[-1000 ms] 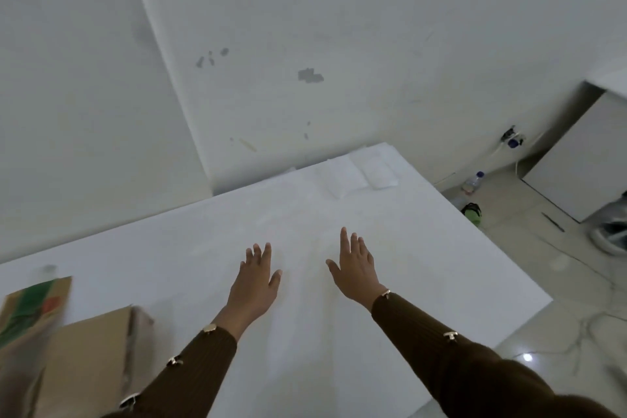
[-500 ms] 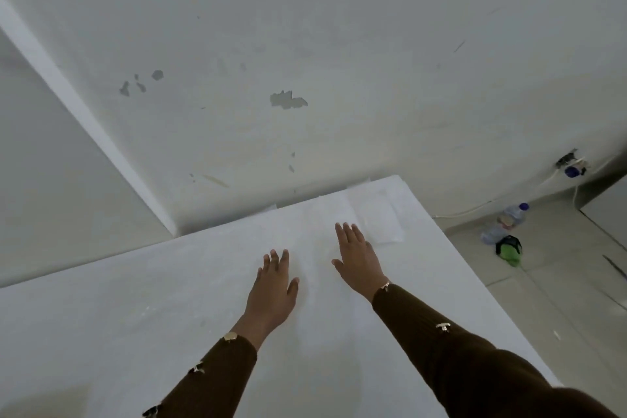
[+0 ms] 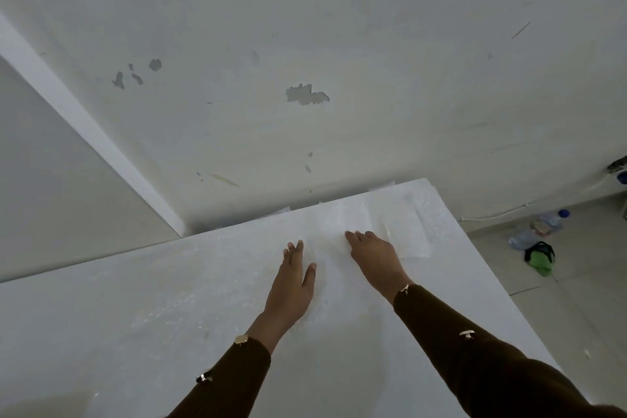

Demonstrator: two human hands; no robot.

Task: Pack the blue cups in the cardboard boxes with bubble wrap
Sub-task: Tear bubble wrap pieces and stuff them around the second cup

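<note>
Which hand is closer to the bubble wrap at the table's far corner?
The right hand: it reaches onto the bubble wrap, while the left hand sits further back.

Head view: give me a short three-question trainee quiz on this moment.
1. True or false: the left hand grips something.
2. Where does the bubble wrap lie? A) at the far right corner of the table; B) on the floor; C) in a box.
3. Which is nearer the bubble wrap, the left hand or the right hand?

Key: 1 false, it lies flat with straight fingers; 2 A; 3 the right hand.
</note>
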